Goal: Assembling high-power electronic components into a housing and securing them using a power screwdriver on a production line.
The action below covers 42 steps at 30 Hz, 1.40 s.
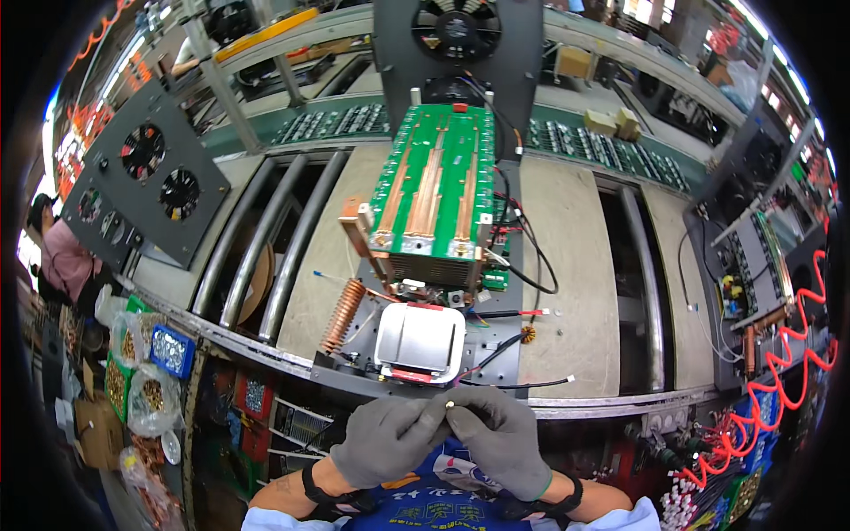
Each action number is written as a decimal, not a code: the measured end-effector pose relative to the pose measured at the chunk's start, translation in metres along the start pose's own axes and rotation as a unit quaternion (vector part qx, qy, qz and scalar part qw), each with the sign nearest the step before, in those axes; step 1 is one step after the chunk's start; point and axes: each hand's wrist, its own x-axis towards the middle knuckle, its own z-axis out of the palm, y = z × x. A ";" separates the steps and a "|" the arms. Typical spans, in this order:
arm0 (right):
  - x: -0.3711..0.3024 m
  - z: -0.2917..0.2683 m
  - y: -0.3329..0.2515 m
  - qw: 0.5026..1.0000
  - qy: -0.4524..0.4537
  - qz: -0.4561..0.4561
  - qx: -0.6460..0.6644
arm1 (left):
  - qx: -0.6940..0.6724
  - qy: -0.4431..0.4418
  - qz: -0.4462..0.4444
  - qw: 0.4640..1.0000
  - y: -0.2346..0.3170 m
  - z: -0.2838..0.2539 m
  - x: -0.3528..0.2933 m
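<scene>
Both hands, in grey gloves, meet in front of the assembly's near edge. My right hand (503, 435) pinches a small pale piece (450, 404) between thumb and forefinger; it is too small to name. Fingers curled, my left hand (385, 440) touches the right one's fingertips, and what it grips is hidden. Just beyond stands a white rounded-square block (420, 341) with red edges, on a dark metal base plate. Behind it rises a green circuit board (438, 181) with copper strips. A copper coil (343, 316) stands left of the block, and loose black cables (536, 265) hang at the right.
Steel rollers (305, 239) flank the work surface, with more rollers (646, 283) at right. Fan panels (146, 177) stand left and behind. Bags and bins of small metal parts (150, 398) sit lower left. A red coiled hose (779, 363) hangs right. A person (66, 252) is far left.
</scene>
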 end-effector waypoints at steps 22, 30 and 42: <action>0.077 -0.141 0.047 0.984 -0.071 0.159 0.027 | -0.183 0.286 -0.479 0.810 -0.089 0.056 -0.064; 0.046 -0.102 0.066 0.992 0.103 0.065 0.041 | -0.128 0.413 -0.409 0.804 -0.113 0.067 -0.063; 0.065 -0.004 0.061 0.983 -0.087 0.160 0.007 | -0.031 0.309 -0.405 0.860 -0.201 0.000 -0.093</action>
